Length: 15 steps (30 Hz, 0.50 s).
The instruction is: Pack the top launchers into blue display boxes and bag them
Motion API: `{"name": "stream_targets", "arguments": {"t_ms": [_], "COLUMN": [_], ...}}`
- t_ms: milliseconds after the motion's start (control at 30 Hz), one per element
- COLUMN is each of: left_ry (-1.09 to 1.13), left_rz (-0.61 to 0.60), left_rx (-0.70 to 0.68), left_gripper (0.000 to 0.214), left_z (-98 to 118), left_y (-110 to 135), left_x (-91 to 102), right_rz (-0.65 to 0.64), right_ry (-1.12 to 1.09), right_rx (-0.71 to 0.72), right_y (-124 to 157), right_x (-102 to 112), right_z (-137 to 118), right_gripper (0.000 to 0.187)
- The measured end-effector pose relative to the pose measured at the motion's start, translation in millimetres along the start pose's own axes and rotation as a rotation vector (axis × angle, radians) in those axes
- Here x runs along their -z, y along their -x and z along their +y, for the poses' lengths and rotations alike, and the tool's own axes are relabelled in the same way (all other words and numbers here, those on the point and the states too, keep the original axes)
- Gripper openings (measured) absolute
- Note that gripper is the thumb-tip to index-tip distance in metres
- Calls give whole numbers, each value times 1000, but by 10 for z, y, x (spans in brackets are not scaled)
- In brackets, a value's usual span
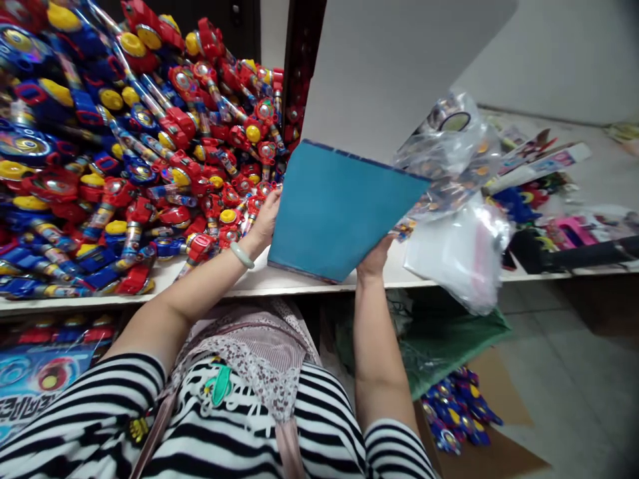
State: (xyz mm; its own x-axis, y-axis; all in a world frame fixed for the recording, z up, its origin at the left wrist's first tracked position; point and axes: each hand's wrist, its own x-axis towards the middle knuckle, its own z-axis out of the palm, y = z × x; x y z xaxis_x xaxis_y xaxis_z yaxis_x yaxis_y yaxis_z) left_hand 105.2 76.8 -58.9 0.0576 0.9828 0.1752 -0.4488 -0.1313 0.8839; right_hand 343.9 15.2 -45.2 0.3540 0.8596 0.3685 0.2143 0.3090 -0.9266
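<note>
Between my two hands is a large cardboard sheet (344,209), with a plain blue panel facing me. A crease with short dark dashes divides it from a pale grey-white panel (389,73) that stretches upward and away. At its left edge my left hand (267,216) grips it, the fingers partly hidden behind the board. My right hand (375,256) holds the lower right edge, most of its fingers out of sight underneath. The board is tilted above the white tabletop (244,286). Close by on the left lies a big heap of red, blue and yellow plastic toys (190,153).
Right of the board lie clear plastic bags (459,153) and a stack of white plastic sleeves (449,253). Farther right are mixed items, one a pink plastic piece (574,233). Below the table edge stand a green bag (439,346) and a carton (504,446) with blue toys.
</note>
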Motion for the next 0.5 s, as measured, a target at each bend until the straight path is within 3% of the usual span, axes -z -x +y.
{"name": "stream_targets", "arguments": {"t_ms": [100, 200, 267, 400, 500], "left_ry": [-182, -427, -562, -631, -694], "left_rz": [187, 172, 131, 42, -11], "left_rx": [-255, -310, -300, -315, -366], "left_gripper": [48, 53, 50, 48, 51], "left_z": [-41, -87, -116, -151, -167], "left_y": [54, 85, 87, 69, 59], "left_x": [31, 69, 88, 124, 147], "right_rz": [104, 97, -25, -334, -472], "right_ry": [256, 522, 603, 736, 876], "right_rx": [122, 123, 57, -9, 13], "right_y": [-41, -140, -258, -616, -904], "right_x": [-5, 65, 128, 211, 193], "right_z": [11, -60, -167, -426, -538], "right_gripper": [73, 57, 54, 83, 76]}}
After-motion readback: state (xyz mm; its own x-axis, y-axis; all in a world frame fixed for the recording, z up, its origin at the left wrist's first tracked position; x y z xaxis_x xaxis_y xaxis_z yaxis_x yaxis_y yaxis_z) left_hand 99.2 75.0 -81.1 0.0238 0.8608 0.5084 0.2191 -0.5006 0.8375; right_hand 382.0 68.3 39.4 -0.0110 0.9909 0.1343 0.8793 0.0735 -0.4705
